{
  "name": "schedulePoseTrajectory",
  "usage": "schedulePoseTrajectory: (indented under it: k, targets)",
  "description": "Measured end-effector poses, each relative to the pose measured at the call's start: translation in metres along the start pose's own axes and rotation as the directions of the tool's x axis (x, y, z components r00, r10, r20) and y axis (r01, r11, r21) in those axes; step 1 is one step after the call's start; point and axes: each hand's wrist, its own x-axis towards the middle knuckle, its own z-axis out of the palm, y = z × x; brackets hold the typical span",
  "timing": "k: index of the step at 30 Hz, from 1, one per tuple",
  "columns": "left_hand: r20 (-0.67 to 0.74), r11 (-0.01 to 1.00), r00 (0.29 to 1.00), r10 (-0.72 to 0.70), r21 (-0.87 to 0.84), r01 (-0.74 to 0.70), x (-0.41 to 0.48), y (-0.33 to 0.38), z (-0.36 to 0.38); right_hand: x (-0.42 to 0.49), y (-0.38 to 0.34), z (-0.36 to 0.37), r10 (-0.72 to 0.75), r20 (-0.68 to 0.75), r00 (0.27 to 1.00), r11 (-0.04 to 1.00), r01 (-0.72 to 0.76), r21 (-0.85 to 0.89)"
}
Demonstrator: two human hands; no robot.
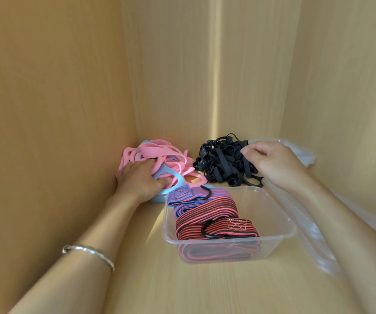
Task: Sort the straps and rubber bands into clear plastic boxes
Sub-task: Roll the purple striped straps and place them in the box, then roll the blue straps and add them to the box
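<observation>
A heap of pink and light-blue rubber bands lies in the back left corner of the wooden shelf. My left hand lies on that heap, its fingers curled into the bands. Beside it, to the right, sits a pile of black elastic straps. My right hand hovers at the pile's right edge, fingers curled, thumb and fingertip touching a black strap. In front stands a clear plastic box holding folded red-and-blue striped straps with black hooks.
More clear plastic boxes are stacked along the right side, under my right forearm, with clear plastic behind my right hand. Wooden walls close in on the left, back and right. A silver bangle is on my left wrist.
</observation>
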Motion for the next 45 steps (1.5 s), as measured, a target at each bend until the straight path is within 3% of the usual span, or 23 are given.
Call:
schedulePoseTrajectory:
  k: [3,6,8,11,14,16,19,23,25,28,30,32,33,34,36,39,42,44,45]
  targets:
    - [0.012,0.999,0.999,-0.038,0.010,0.038,0.004,0.001,0.006,0.000,-0.001,0.003,-0.004,0.003,1.000,1.000,0.004,0.000]
    - [0.152,0.993,0.986,-0.063,-0.088,0.077,0.013,0.002,0.007,0.001,-0.002,0.006,-0.002,0.016,1.000,1.000,0.002,0.003]
    - [0.187,0.987,0.973,-0.135,-0.058,0.148,0.020,0.005,0.005,0.003,-0.002,0.009,-0.003,0.026,1.000,1.000,0.003,-0.007]
    - [0.124,0.984,0.981,-0.146,-0.081,0.157,0.033,0.014,0.004,0.004,-0.002,0.010,-0.010,0.038,0.999,1.000,0.011,-0.030]
    - [-0.029,0.934,0.983,-0.179,-0.319,0.160,0.044,0.021,0.002,0.006,0.001,0.010,-0.010,0.040,0.999,1.000,0.010,-0.021]
    - [-0.051,0.778,0.957,-0.285,-0.596,0.200,0.055,0.021,-0.001,0.008,0.004,0.009,-0.003,0.035,0.999,1.000,0.003,-0.019]
    - [0.031,0.396,0.941,-0.338,-0.902,0.172,0.072,0.019,-0.015,0.011,0.008,0.006,0.014,0.020,1.000,0.999,-0.013,-0.030]
    - [0.034,0.038,0.974,-0.224,-0.998,0.044,0.088,0.023,-0.040,0.013,0.009,0.003,0.023,0.002,1.000,0.999,-0.022,-0.044]
    - [0.023,-0.030,0.976,-0.215,-0.999,0.017,0.092,0.025,-0.046,0.013,0.010,0.003,0.025,0.000,1.000,0.998,-0.025,-0.051]
    - [0.026,0.152,0.978,-0.205,-0.987,0.059,0.096,0.020,-0.035,0.012,0.010,0.003,0.025,-0.005,1.000,0.998,-0.025,-0.055]
    - [-0.046,0.405,0.992,-0.120,-0.914,0.007,0.096,0.020,-0.025,0.012,0.010,0.003,0.029,-0.009,1.000,0.998,-0.029,-0.052]
    - [-0.072,0.737,0.996,0.054,-0.670,-0.089,0.091,0.025,-0.016,0.011,0.010,0.003,0.034,-0.003,0.999,0.998,-0.034,-0.046]
    - [0.003,0.852,0.989,0.147,-0.508,-0.125,0.085,0.031,-0.010,0.010,0.010,0.004,0.034,0.000,0.999,0.998,-0.034,-0.044]
    - [0.112,0.904,0.967,0.228,-0.393,-0.168,0.080,0.036,-0.002,0.010,0.010,0.005,0.032,0.003,0.999,0.999,-0.032,-0.043]
    - [0.358,0.918,0.882,0.306,-0.357,-0.174,0.071,0.043,0.014,0.009,0.011,0.005,0.031,0.010,0.999,0.999,-0.030,-0.042]
    - [0.418,0.922,0.846,0.332,-0.334,-0.196,0.068,0.044,0.011,0.009,0.011,0.005,0.037,0.018,0.999,0.998,-0.036,-0.045]
    - [0.292,0.902,0.927,0.237,-0.421,-0.098,0.075,0.038,-0.013,0.009,0.010,0.005,0.039,0.018,0.999,0.998,-0.038,-0.040]
    - [0.072,0.903,0.997,0.018,-0.428,0.014,0.079,0.030,-0.024,0.009,0.009,0.005,0.034,0.022,0.999,0.999,-0.033,-0.037]
    - [-0.067,0.904,0.993,-0.093,-0.423,0.056,0.079,0.024,-0.025,0.009,0.009,0.005,0.033,0.024,0.999,0.999,-0.033,-0.034]
